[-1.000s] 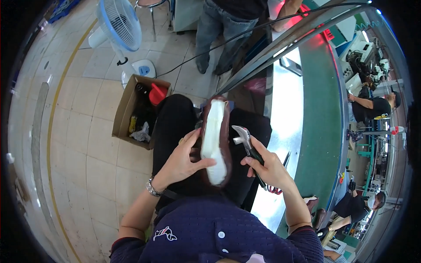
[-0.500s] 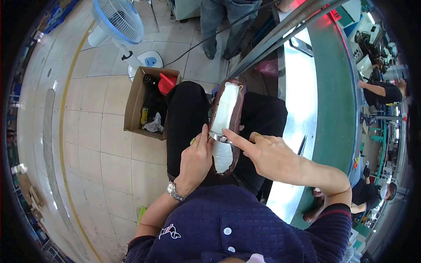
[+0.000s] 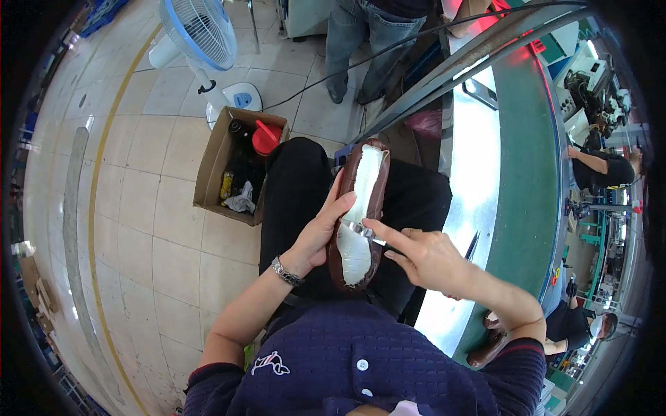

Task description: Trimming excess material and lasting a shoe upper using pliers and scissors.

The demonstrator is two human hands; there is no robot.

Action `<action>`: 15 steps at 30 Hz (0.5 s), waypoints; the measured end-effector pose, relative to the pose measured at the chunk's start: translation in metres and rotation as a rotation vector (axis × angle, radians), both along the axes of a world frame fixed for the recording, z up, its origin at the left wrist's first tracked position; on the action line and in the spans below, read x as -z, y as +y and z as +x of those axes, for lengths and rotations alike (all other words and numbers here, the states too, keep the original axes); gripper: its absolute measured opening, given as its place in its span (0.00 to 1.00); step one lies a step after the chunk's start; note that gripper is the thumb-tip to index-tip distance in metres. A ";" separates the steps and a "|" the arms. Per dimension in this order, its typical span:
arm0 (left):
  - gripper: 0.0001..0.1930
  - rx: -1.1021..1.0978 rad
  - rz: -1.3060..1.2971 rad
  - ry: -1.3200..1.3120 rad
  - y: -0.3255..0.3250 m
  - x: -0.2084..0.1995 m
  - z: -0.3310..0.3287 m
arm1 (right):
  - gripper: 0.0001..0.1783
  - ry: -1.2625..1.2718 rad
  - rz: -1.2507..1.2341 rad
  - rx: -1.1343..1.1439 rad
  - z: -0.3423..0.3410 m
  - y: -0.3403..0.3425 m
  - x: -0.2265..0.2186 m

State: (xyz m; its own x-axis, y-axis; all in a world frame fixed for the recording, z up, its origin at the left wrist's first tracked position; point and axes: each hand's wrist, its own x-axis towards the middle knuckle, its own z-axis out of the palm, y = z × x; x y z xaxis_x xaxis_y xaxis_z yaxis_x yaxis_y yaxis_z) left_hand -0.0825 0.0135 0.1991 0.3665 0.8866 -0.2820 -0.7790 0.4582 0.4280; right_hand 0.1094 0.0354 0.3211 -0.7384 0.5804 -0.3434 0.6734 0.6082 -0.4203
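A brown leather shoe (image 3: 379, 194) lies bottom up over my lap, with a long white insole (image 3: 357, 256) showing along its underside. My left hand (image 3: 320, 232) is closed on the shoe's left side, its thumb on the white surface. In my right hand (image 3: 437, 260) is a shiny metal hand tool (image 3: 357, 229), its bright end across the shoe's middle. The index finger stretches along the tool. Fingers hide most of its handle, so its exact kind is unclear.
Left of my knees stands an open cardboard box (image 3: 208, 166) holding a red container (image 3: 266, 139). Beyond it is a fan (image 3: 198, 35). A metal-edged bench with a green surface (image 3: 520, 159) runs along my right; a grey metal bar (image 3: 444, 80) slants ahead. A person in jeans (image 3: 381, 41) stands beyond.
My left hand has shifted farther up the shoe and now grips its side with the thumb on top. The tool has turned, and my right hand has moved slightly right and down.
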 end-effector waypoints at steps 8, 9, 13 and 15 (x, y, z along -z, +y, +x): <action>0.35 0.089 -0.072 0.094 0.005 -0.010 -0.011 | 0.36 0.330 0.209 -0.115 -0.034 0.073 -0.020; 0.35 0.080 -0.041 0.087 0.005 -0.010 -0.013 | 0.35 0.171 0.190 -0.108 -0.037 0.082 -0.013; 0.35 0.058 -0.016 0.075 0.003 -0.007 -0.014 | 0.36 -0.377 0.256 -0.231 -0.045 0.087 -0.028; 0.34 0.059 -0.043 0.071 0.003 -0.010 -0.017 | 0.35 -0.126 0.280 -0.208 -0.038 0.085 -0.019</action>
